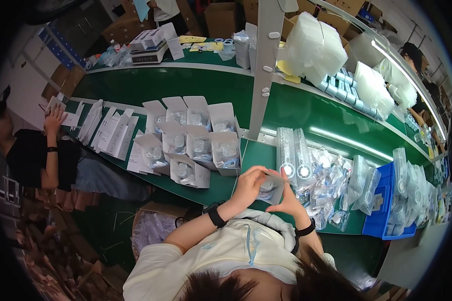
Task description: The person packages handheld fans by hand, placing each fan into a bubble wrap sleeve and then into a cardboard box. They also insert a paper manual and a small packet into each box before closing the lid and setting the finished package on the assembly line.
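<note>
In front of my chest, at the near edge of the green table (206,194), a small open white box (277,186) is between my two hands. Clear plastic-wrapped contents show inside it. My left hand (250,188) closes around the box's left side, fingers bent over the upper edge. On the opposite side, my right hand (290,204) grips the box with fingers pointing up and thumb reaching toward its lower edge. To the left stand several open white boxes (202,179), their flaps up, each with clear wrapped parts inside.
Right of my hands lie clear bubble-wrap sleeves (285,150), small bagged parts (331,183) and a blue bin (378,203) of bagged items. Flat white cartons (116,131) spread out at left, near a seated co-worker (30,158). A metal post (262,90) rises behind the table.
</note>
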{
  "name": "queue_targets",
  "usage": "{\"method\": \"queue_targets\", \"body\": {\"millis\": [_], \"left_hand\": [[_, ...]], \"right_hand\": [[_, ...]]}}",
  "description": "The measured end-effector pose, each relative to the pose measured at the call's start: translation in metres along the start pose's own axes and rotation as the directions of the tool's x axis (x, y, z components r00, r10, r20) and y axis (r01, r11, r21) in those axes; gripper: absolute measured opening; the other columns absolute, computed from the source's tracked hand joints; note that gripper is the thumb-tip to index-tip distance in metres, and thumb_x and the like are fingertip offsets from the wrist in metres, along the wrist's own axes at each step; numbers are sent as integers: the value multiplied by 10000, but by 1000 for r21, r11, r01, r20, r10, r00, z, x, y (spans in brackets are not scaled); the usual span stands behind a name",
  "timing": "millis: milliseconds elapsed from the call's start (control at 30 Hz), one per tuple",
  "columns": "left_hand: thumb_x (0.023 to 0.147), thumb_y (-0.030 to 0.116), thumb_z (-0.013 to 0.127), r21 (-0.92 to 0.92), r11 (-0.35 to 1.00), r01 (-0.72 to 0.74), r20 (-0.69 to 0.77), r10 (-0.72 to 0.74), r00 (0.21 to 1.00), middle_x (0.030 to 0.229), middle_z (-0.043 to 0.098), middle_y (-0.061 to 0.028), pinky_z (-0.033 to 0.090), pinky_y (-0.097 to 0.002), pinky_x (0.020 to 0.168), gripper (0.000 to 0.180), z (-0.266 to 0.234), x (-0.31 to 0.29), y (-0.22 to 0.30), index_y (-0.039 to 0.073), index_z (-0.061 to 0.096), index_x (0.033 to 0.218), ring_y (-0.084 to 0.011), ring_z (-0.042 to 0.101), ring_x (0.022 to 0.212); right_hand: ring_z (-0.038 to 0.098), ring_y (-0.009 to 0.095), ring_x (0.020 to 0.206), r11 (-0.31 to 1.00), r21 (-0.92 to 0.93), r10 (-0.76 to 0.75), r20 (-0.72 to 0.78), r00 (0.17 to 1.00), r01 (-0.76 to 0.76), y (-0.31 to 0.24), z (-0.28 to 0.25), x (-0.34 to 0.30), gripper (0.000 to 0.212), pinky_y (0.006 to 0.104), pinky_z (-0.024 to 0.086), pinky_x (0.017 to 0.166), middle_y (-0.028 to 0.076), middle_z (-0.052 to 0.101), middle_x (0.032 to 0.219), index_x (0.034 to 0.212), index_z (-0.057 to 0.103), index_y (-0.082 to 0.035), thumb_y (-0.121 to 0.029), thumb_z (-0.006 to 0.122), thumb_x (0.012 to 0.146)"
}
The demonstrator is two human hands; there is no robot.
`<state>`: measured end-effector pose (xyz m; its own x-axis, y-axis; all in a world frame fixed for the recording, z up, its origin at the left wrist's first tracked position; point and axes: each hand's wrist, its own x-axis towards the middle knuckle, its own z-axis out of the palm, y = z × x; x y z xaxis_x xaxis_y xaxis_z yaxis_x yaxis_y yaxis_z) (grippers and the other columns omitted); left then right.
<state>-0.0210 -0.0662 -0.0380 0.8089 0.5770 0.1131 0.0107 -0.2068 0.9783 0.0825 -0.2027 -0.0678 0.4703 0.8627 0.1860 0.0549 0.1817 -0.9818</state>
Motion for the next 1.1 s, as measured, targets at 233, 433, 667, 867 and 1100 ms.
{"method": "queue_targets", "body": {"millis": [233,433,667,867,1100], "left_hand": [[672,70,692,4,928,-371,225,361,905,1177,431,-158,400,-357,839,503,-34,-12,97,26,451,1111,-295,510,979],[545,179,803,497,759,-419,17,475,880,1192,327,-189,404,-372,843,873,-124,-28,142,48,295,1243,-320,446,1013],[507,75,797,461,830,-313,-445,522,728,1089,484,-142,461,-345,801,905,-321,9,253,44,288,1255,-254,533,954],[497,130,778,752,600,-274,-123,535,836,1048,491,-160,418,-363,865,840,-421,154,186,93,290,1180,-276,499,1019],[445,136,791,668,708,-232,76,245,967,1102,475,-203,386,-387,874,889,-438,295,37,87,282,1172,-362,472,1037]], "right_hand": [[457,256,1066,998,66,26,-120,992,-18,-68,-7,9,1005,361,353,918,145,439,1173,1303,237,-47,-323,812,526],[325,251,1209,926,372,-181,277,944,68,-158,50,104,998,397,248,995,136,381,1271,1319,224,-43,-469,748,585],[459,303,1056,415,-719,-221,514,829,557,-156,109,271,619,358,389,877,137,501,1132,1189,454,-59,-227,703,649],[573,337,792,448,-675,303,732,610,586,-59,183,375,435,382,460,711,171,606,837,1024,564,-26,-234,664,655],[577,314,749,508,-760,243,577,780,404,-52,186,389,157,386,454,665,149,605,746,801,633,-52,-102,633,653]]}}
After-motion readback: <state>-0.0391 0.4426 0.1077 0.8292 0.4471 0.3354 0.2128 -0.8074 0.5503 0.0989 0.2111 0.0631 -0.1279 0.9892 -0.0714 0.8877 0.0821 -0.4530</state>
